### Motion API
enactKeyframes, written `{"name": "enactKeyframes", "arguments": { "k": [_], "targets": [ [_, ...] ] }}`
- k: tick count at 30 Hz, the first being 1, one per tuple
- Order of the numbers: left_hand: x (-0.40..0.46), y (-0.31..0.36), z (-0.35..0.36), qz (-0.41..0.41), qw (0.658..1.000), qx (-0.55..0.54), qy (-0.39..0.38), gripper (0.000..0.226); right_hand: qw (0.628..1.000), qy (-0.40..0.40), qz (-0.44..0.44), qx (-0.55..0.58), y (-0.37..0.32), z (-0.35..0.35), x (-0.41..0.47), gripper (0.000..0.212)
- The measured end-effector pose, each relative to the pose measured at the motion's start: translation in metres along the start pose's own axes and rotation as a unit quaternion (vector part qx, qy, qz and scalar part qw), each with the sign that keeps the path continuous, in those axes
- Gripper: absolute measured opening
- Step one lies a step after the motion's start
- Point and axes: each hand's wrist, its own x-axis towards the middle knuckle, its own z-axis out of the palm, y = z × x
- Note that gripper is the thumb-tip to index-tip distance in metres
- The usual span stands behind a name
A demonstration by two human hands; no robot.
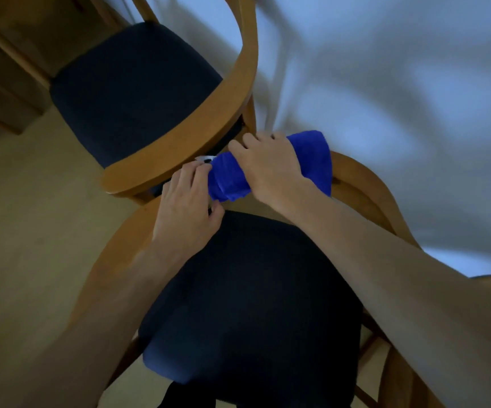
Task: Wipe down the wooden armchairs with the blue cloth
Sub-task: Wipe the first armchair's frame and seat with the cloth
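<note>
Near armchair (126,231): back rail under wiping; the rest is judged outstanding. Far armchair (179,160): no sign of wiping seen. Cloth (232,178): draped over the near rail, clamped by right hand (268,169). Left hand (185,213): fingers curled at the cloth's end.

cloth (270,166) on near armchair (365,184) back, second armchair (185,136) behind-left

A pale wall (385,69) streaked with soft, blurred shadows stands over a light tan floor (32,216), and dim wooden furniture (5,69) fills the upper left corner.
</note>
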Motion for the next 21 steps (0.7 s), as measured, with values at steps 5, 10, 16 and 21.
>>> {"name": "enactKeyframes", "arguments": {
  "k": [5, 10, 16, 21],
  "targets": [
    [0.025, 0.053, 0.005, 0.071, 0.997, 0.001, -0.001, 0.062, 0.990, 0.072, 0.097, 0.071, 0.066, 0.011, -0.050, 0.073],
    [0.031, 0.108, 0.020, 0.146, 0.989, 0.027, -0.006, 0.068, 0.952, 0.081, 0.225, 0.191, 0.108, 0.035, -0.108, 0.079],
    [0.017, 0.149, 0.034, 0.202, 0.978, 0.046, -0.025, 0.069, 0.883, 0.030, 0.370, 0.287, 0.129, 0.076, -0.176, 0.063],
    [0.006, 0.168, 0.040, 0.224, 0.972, 0.054, -0.047, 0.065, 0.861, -0.054, 0.452, 0.228, 0.126, 0.100, -0.234, 0.048]
  ]
}}
